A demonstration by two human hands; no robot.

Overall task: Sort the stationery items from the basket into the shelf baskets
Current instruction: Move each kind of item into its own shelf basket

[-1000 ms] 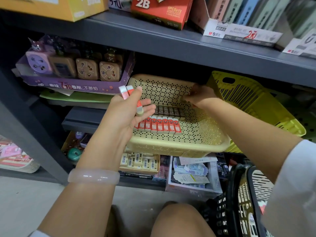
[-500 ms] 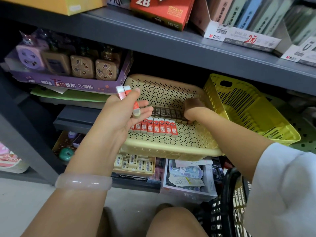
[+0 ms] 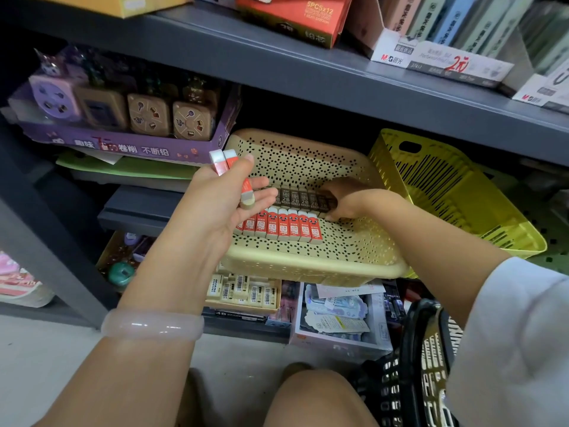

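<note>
Head view: your left hand (image 3: 224,198) grips three red-and-white erasers (image 3: 229,167), thumb curled over them, above the left rim of the beige basket (image 3: 308,266). Your right hand (image 3: 341,200) reaches into that basket, fingers curled at the right end of the dark row (image 3: 303,197); whether it pinches a piece there cannot be told. The red row (image 3: 283,224) lies flat just in front of the dark row, about eight pieces showing, its left end hidden behind your left hand. Dark pieces: about six showing, marked 2B. Basket is perforated plastic, rectangular, rounded corners, resting on the shelf. A slotted yellow basket (image 3: 455,195) tilts just beside it, right. A black basket (image 3: 425,359) stands lower right, near your knee. A purple sharpener tray (image 3: 123,146) sits left.
</note>
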